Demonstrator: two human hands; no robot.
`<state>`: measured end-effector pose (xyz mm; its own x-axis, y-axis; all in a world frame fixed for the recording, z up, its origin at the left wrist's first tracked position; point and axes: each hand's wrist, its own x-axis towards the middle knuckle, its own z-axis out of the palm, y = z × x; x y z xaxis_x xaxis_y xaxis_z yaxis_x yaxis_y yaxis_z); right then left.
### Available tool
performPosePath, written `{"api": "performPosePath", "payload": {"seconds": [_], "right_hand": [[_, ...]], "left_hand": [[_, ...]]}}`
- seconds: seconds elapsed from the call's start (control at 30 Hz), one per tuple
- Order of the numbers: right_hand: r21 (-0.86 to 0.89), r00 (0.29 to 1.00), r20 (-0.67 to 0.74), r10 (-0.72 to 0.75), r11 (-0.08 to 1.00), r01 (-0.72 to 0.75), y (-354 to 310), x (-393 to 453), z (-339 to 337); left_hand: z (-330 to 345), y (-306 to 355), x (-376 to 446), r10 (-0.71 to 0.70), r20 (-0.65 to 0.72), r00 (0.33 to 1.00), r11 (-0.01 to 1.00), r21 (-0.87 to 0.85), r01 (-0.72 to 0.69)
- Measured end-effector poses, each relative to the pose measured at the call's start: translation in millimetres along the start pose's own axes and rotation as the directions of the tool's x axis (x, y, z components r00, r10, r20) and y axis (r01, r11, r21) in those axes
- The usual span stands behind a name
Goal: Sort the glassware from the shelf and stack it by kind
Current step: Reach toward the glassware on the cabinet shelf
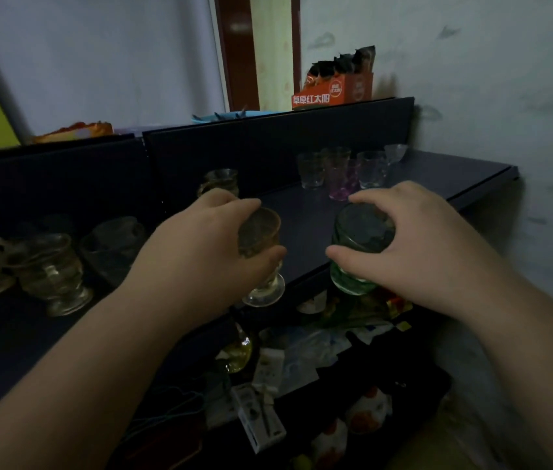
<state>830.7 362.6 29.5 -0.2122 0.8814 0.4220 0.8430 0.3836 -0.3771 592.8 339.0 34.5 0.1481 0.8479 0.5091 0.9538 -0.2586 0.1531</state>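
My left hand (207,245) grips a clear footed glass (263,266) by its bowl, above the front edge of the dark shelf (437,174). My right hand (420,245) grips a green tumbler (353,245) from above, also at the shelf's front edge. Several small tumblers, clear ones (310,171) and a purple one (342,183), stand at the back right of the shelf. Another footed glass (220,183) stands behind my left hand. At the left, several more footed glasses (51,273) stand grouped together.
An orange carton (336,89) and a blue tray (231,115) sit on top of the shelf's back panel. Below the shelf lie bottles, packets and boxes (268,368) in a jumble. A wall (505,96) closes the right side.
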Motion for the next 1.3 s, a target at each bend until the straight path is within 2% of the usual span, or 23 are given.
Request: {"api": "performPosePath", "payload": {"seconds": [0.13,0.3,0.5,0.73,0.93,1.07,1.2,1.3], "right_hand": [[0.022,0.999,0.008,-0.047,0.999,0.047,26,41,14],[-0.031,0.991,0.048,-0.123,0.992,0.125,50,99,36],[0.028,0.981,0.078,-0.180,0.984,0.178,73,166,51],[0.092,0.952,0.142,-0.270,0.962,0.258,93,213,70],[0.149,0.896,0.202,-0.395,0.917,0.370,109,243,79],[0.214,0.840,0.254,-0.480,0.875,0.435,121,253,80],[0.263,0.805,0.262,-0.531,0.842,0.470,143,258,72],[0.286,0.792,0.243,-0.560,0.822,0.493,168,259,62]], "left_hand": [[21,2,35,-0.031,-0.001,1.000,0.998,0.046,0.031],[50,-16,79,-0.074,-0.001,0.997,0.994,0.085,0.074],[83,-35,133,-0.173,0.033,0.984,0.979,0.112,0.168],[110,-42,171,-0.302,0.102,0.948,0.931,0.247,0.269],[119,-31,179,-0.366,0.071,0.928,0.889,0.321,0.326],[124,-15,174,-0.426,-0.017,0.905,0.830,0.392,0.398],[132,22,172,-0.411,-0.100,0.906,0.810,0.416,0.413],[143,54,179,-0.366,-0.109,0.924,0.830,0.411,0.377]]}}
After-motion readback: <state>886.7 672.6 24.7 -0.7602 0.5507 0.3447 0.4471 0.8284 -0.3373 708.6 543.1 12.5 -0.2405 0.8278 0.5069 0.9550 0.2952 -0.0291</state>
